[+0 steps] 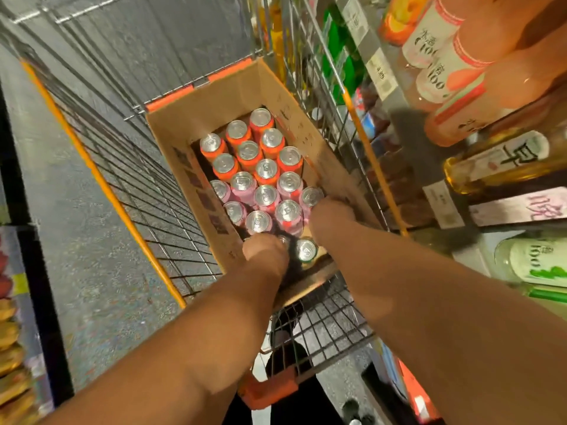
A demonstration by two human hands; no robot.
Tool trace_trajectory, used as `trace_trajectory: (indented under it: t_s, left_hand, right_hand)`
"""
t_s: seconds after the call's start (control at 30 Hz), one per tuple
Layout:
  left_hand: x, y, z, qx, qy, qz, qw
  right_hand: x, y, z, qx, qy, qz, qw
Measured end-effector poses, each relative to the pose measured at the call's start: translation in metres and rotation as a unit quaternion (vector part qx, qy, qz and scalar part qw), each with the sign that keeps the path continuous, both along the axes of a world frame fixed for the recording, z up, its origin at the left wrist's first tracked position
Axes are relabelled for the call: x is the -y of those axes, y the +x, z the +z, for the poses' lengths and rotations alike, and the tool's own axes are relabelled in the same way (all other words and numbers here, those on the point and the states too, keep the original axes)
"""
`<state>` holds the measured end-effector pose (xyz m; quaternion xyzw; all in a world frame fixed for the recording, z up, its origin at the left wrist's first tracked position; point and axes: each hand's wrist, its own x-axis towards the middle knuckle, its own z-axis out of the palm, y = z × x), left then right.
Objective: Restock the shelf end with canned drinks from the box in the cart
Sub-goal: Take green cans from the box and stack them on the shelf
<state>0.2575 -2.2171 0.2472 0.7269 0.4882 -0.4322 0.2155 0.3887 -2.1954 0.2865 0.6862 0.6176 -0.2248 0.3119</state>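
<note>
An open cardboard box (214, 99) lies in the wire cart (129, 179), packed with several orange cans (248, 151) at its far end and pink cans (266, 196) nearer me. Both of my hands reach down into the box's near end. My left hand (265, 251) curls over a can at the near left corner, and that can is mostly hidden beneath it. My right hand (333, 214) is down at the box's right wall beside a pink can (311, 196), its fingers out of sight. A green can (306, 250) stands between my two hands.
Shelves on the right hold pink bottles (441, 53), a yellow bottle (497, 161) and a pale green bottle (534, 260), with price tags (382, 73) on the shelf edges. The cart has orange rails (101, 179). Grey floor lies to the left.
</note>
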Motion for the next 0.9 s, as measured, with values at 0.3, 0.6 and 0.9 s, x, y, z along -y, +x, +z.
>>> trace_trajectory:
  t_s: [0.3,0.6,0.9]
  left_hand:
    - [0.015,0.004,-0.004,-0.018,0.006,-0.050,0.999]
    - [0.004,0.009,0.024,0.033,0.033,-0.040,0.998]
    - [-0.049,-0.002,0.124,0.190,0.086,0.058,0.976]
  right_hand:
    - [0.006,-0.003,-0.023,0.062,-0.041,0.081,0.994]
    - [0.002,-0.004,-0.002,0.093,-0.008,0.141,0.986]
    - [-0.003,0.014,0.104,-0.093,0.186,-0.068,0.976]
